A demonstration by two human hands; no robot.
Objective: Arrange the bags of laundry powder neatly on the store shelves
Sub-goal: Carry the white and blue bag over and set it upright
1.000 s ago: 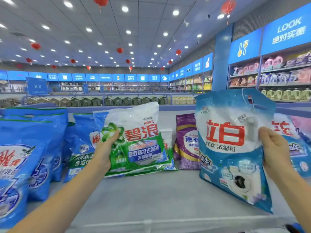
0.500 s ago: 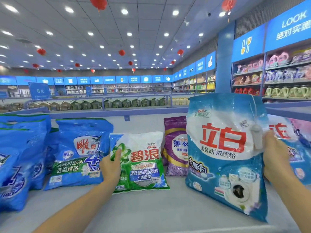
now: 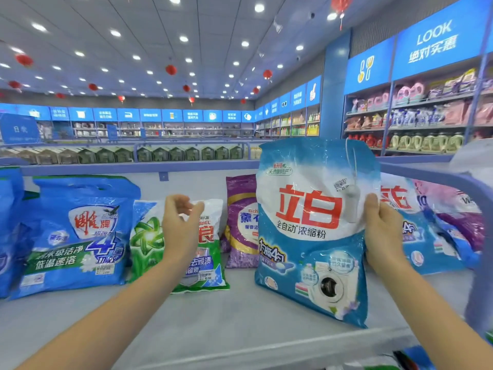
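The left hand [image 3: 181, 225] has let go of the green-and-white plastic bag of laundry powder [image 3: 148, 244], whose left edge it gripped half a second ago. It now hovers in front of that bag, its fingers [image 3: 178, 202] loosely curled, apart from the thumb and holding nothing. The bag leans back on the pale grey shelf [image 3: 213, 321], just beside the large blue plastic bag with a red logo [image 3: 77, 236] on its left and near the purple plastic bag [image 3: 240, 228] on its right. The right hand [image 3: 384, 236] keeps its fingers clamped on the right edge of the big light-blue-and-white plastic bag with red characters [image 3: 309, 231], which is held upright and slightly tilted at the shelf's front right, much as before. Whether its bottom edge rests on the shelf cannot be told. The left hand and forearm cover the middle print of the green-and-white bag. The held bag hides the purple one's right side and part of a second red-lettered bag [image 3: 416, 236] behind the right hand. Another blue bag [image 3: 8, 236] is cut off at the far left. A pink-and-purple bag [image 3: 458, 214] at the far right is blurred.
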